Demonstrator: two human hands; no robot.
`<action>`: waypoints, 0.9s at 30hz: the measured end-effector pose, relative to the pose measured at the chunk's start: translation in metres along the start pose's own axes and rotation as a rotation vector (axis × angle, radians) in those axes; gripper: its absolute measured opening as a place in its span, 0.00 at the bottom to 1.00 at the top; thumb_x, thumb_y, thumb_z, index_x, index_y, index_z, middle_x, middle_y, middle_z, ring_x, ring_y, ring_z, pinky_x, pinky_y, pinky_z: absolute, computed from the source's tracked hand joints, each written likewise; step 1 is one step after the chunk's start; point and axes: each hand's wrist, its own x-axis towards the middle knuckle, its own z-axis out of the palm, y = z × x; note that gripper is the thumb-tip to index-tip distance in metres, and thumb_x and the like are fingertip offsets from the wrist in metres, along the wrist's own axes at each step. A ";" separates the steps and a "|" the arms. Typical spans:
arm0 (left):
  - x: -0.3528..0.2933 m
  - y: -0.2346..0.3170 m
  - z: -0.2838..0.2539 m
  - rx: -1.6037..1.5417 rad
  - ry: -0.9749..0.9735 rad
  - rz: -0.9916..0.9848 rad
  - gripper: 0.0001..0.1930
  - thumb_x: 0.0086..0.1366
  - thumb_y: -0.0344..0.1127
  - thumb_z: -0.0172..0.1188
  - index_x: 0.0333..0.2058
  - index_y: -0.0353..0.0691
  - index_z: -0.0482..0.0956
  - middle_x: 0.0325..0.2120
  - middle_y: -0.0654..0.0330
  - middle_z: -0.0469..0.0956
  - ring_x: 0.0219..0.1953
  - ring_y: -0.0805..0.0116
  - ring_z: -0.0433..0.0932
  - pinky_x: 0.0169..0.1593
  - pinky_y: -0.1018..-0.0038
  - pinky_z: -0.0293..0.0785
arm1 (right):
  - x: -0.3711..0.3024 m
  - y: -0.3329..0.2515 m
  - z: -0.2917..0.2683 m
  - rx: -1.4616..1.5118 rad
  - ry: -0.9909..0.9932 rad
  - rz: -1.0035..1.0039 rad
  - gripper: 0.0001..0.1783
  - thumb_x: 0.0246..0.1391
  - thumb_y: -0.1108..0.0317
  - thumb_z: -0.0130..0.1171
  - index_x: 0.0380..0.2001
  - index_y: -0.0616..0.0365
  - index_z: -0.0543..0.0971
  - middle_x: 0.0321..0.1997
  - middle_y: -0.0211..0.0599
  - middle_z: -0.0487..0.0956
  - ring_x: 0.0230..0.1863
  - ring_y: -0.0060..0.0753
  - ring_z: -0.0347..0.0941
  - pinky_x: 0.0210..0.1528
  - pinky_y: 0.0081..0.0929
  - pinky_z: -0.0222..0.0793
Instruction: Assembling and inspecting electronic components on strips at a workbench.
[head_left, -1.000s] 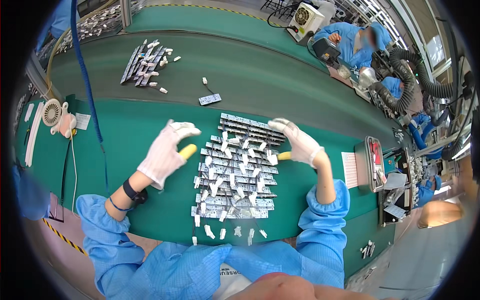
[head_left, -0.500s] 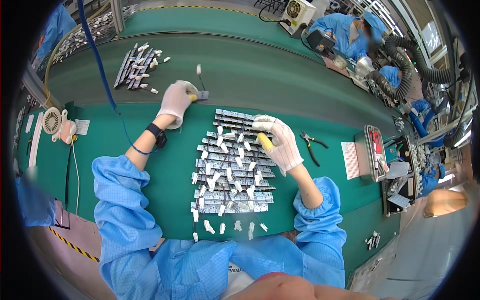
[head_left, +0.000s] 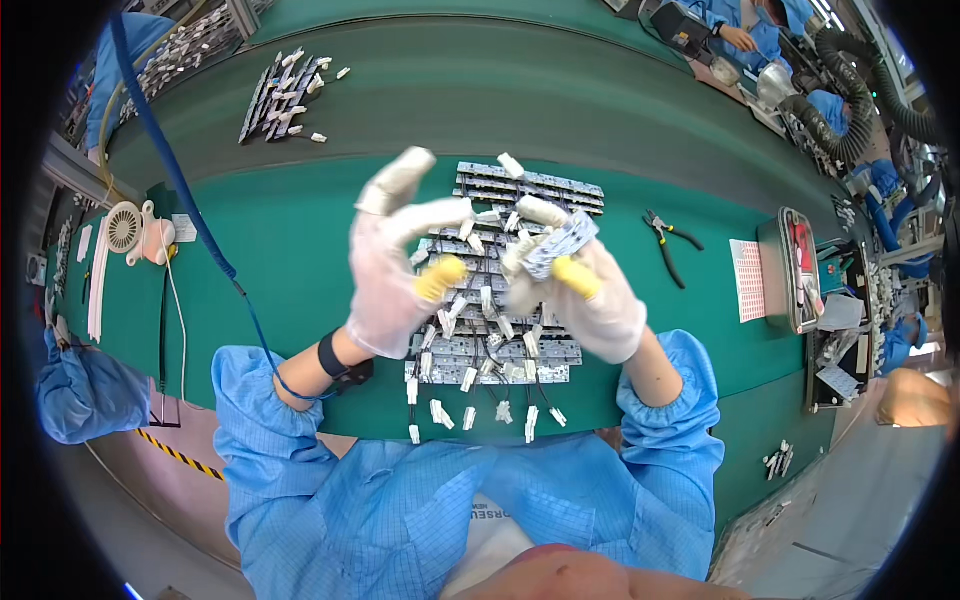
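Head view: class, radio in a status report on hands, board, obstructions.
Left hand open, nothing visible in it. Right hand gripping a small circuit board. Both hands partly hide the board rows below.

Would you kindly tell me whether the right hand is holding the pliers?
No, the pliers lie on the green mat, apart from the right hand, which holds a small circuit board.

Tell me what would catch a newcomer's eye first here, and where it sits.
First, the white-gloved right hand pinching a small circuit board at centre, and the open left hand beside it. Beneath them, rows of boards with white connectors crowd the middle of the green table. A blue cord slants down the left side.
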 end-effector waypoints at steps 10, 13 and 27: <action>-0.015 0.019 -0.010 -0.287 -0.653 -0.261 0.32 0.49 0.39 0.67 0.54 0.39 0.69 0.35 0.56 0.79 0.39 0.63 0.77 0.46 0.71 0.71 | -0.003 0.001 -0.037 -0.911 -0.420 -0.038 0.35 0.51 0.49 0.54 0.56 0.61 0.65 0.49 0.41 0.71 0.50 0.33 0.67 0.53 0.29 0.62; -0.023 0.014 -0.008 -0.125 -0.549 -0.182 0.27 0.49 0.40 0.68 0.48 0.39 0.74 0.37 0.57 0.78 0.37 0.65 0.76 0.42 0.72 0.73 | -0.003 0.004 -0.031 -0.715 -0.317 0.061 0.31 0.51 0.52 0.54 0.53 0.62 0.65 0.42 0.41 0.73 0.36 0.29 0.68 0.39 0.24 0.62; -0.038 0.015 -0.011 -0.338 -0.272 -0.463 0.26 0.45 0.45 0.69 0.44 0.40 0.78 0.38 0.58 0.80 0.43 0.63 0.76 0.47 0.70 0.70 | -0.014 0.006 -0.005 -0.407 0.038 0.036 0.28 0.52 0.67 0.61 0.53 0.67 0.64 0.34 0.45 0.77 0.21 0.20 0.72 0.16 0.11 0.63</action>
